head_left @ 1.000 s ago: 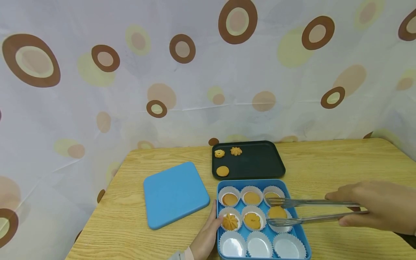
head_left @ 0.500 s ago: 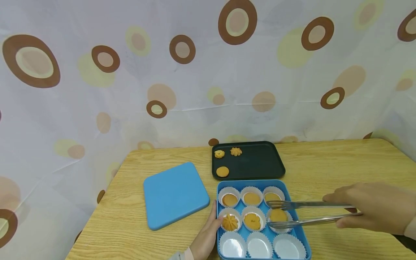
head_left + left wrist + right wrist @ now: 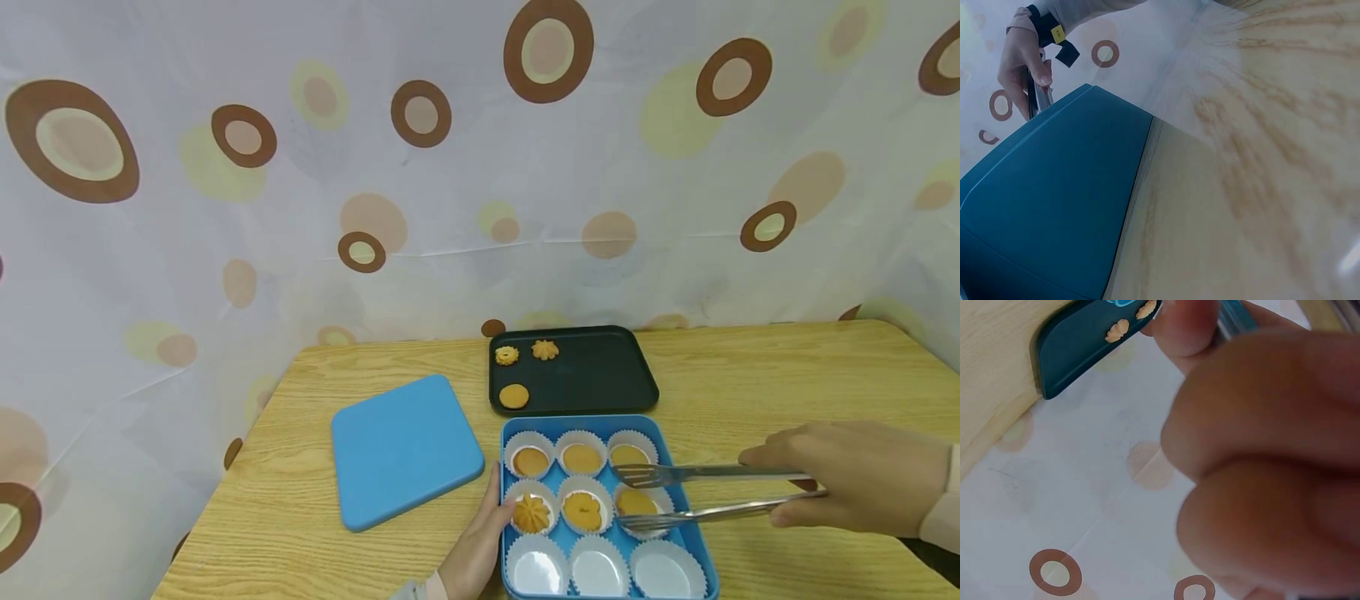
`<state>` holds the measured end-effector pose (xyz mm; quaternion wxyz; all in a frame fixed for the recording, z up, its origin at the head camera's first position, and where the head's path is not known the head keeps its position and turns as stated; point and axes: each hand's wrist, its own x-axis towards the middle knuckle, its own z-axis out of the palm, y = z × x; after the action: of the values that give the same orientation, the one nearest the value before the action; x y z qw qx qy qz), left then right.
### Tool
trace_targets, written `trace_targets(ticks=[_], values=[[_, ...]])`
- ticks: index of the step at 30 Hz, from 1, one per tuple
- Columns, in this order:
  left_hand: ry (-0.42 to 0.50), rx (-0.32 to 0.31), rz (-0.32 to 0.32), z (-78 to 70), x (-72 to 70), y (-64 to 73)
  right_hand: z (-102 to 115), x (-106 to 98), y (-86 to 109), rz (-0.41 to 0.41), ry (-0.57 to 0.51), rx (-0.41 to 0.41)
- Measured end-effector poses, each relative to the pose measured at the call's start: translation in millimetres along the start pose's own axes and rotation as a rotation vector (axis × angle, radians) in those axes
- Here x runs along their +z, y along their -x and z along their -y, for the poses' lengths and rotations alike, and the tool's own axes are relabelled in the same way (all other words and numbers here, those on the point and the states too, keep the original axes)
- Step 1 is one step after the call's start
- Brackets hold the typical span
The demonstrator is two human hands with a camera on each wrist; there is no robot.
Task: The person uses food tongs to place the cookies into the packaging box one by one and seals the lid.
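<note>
My right hand holds metal tongs from the right side. Their tips stand apart, reaching over the box's right wall. Between the tips, a round cookie lies in the middle-row right paper cup. My left hand is at the left wall of the blue box, thumb over the rim and fingers along the outside. Other cookies sit in cups of the back and middle rows. The front-row paper cups are bare.
Behind the box stands a dark tray with a ring-shaped cookie, a flower-shaped cookie and a round cookie. A flat blue lid lies left on the wooden table. A patterned cloth hangs behind.
The round cookie has come down from between the tong tips into the right middle cup, and the tips no longer grip it. My right hand shifted slightly left. My left hand stayed put.
</note>
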<state>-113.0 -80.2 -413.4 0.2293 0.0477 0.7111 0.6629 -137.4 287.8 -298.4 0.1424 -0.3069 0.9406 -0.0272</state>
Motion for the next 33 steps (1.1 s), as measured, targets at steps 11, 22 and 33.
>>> trace_targets(ticks=[11,22,33], values=[[0.011,-0.004,-0.005,0.1,0.6,-0.4,-7,-10,1.2,0.0,-0.015,-0.059],[0.029,-0.001,0.001,0.1,0.8,-0.6,-7,-23,-10.1,-0.202,-0.104,-0.072],[0.045,0.008,0.005,0.6,0.5,0.7,-9,-28,-53.8,-0.322,-0.223,-0.04]])
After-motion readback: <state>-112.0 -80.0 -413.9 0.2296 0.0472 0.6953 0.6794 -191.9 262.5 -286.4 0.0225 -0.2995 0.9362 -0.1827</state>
